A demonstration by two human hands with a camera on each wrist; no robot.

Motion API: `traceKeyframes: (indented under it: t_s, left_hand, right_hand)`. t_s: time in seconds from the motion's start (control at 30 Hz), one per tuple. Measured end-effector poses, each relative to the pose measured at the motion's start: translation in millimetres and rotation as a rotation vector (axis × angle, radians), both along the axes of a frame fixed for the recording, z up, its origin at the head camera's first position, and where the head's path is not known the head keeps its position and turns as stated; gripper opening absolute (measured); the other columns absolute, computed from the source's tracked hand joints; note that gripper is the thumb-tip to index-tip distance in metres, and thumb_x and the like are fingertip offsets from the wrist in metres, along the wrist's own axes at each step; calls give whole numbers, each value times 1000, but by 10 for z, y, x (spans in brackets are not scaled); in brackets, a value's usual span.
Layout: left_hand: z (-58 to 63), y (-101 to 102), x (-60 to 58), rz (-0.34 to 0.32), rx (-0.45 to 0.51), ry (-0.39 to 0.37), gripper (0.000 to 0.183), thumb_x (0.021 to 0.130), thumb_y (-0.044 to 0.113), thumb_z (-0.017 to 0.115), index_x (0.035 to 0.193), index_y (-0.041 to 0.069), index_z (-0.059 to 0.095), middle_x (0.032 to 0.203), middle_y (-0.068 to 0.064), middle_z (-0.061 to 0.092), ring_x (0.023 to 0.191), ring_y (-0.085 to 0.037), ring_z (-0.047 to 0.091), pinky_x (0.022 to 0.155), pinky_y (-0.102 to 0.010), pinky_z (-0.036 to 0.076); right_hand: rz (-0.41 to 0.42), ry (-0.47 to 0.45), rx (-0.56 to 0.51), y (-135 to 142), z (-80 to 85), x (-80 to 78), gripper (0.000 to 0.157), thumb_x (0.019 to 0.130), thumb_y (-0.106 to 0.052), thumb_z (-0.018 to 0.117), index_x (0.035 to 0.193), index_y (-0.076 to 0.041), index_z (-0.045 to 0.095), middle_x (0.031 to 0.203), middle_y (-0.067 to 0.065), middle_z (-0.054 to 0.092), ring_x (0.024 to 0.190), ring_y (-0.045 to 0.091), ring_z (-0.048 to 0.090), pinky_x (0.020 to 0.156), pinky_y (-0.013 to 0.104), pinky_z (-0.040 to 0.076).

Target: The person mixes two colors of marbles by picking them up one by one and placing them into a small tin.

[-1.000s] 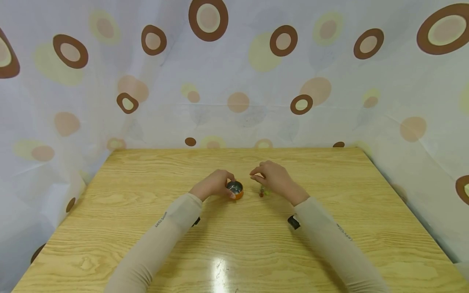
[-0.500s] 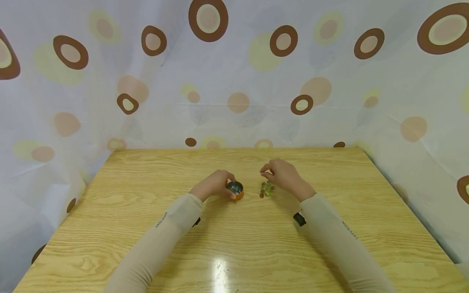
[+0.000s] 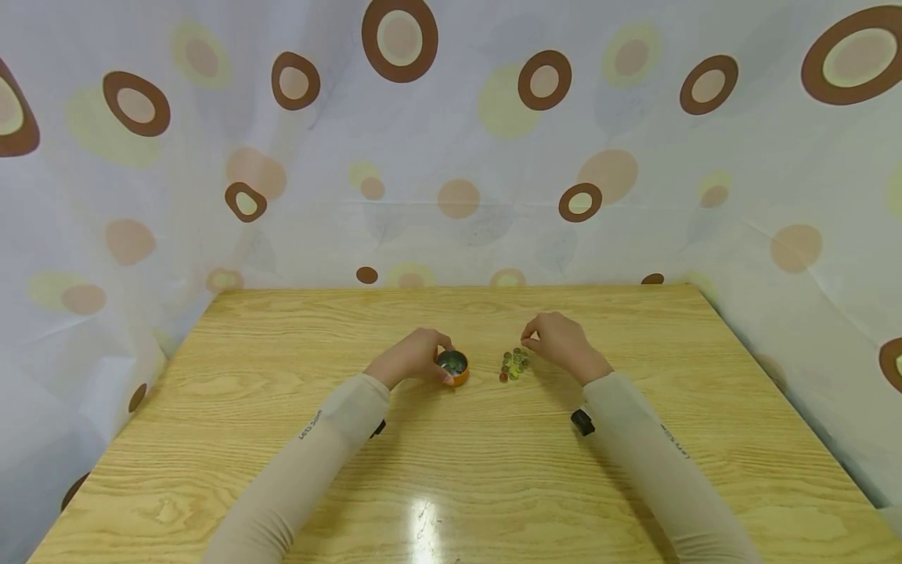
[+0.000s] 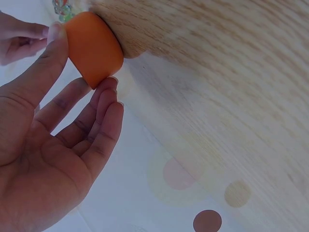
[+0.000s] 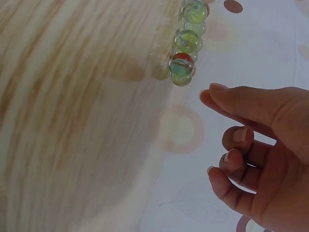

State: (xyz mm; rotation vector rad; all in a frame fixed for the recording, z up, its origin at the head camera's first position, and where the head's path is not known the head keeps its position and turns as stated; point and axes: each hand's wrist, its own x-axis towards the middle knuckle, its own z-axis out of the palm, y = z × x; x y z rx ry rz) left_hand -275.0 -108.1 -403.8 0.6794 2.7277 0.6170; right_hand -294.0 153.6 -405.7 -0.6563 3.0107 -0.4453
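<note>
My left hand (image 3: 420, 352) holds a small orange bowl (image 4: 94, 48) on the table, thumb on one side and fingers on the other. In the head view, greenish glints show inside the dark interior of the bowl; they look like marbles. Several glass marbles (image 3: 515, 363), clear with green, yellow and red swirls, lie clustered to the right of the bowl. My right hand (image 3: 560, 343) hovers just beyond and right of this cluster. In the right wrist view, its thumb and index fingertips (image 5: 217, 87) come close together near the marbles (image 5: 186, 43), with nothing visible between them.
The pale wooden table (image 3: 451, 454) stretches to either side of the hands. A white curtain with brown and yellow circles (image 3: 458, 141) hangs behind the table and along its sides. A black wrist camera (image 3: 582, 421) sits under the right sleeve.
My right hand has moved away from the bowl, to the right, uncovering the marbles on the table. My left hand and the bowl have stayed in place.
</note>
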Motion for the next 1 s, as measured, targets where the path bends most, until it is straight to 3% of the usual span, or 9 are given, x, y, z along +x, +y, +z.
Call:
traceKeyframes:
  t_s: [0.47,1.0]
  left_hand:
    - [18,-5,21,-12,-5,10,46,77,21,83,115,1,66,100,-11,61,82,-19,52,76,-31,46]
    - [36,7,29,-2,-4,-8,46,78,21,82,117,2,65,100,-10,60,83,-20,52,77,-32,46]
  right_hand:
    - [-10,-69,39,-16,3,8,12,89,-14,69,93,-5,76,104,16,70,77,25,66,63,38,53]
    - [-8,-97,52,-28,17,21,14,89,-15,69,95,-4,76,106,17,69,84,30,66,68,42,53]
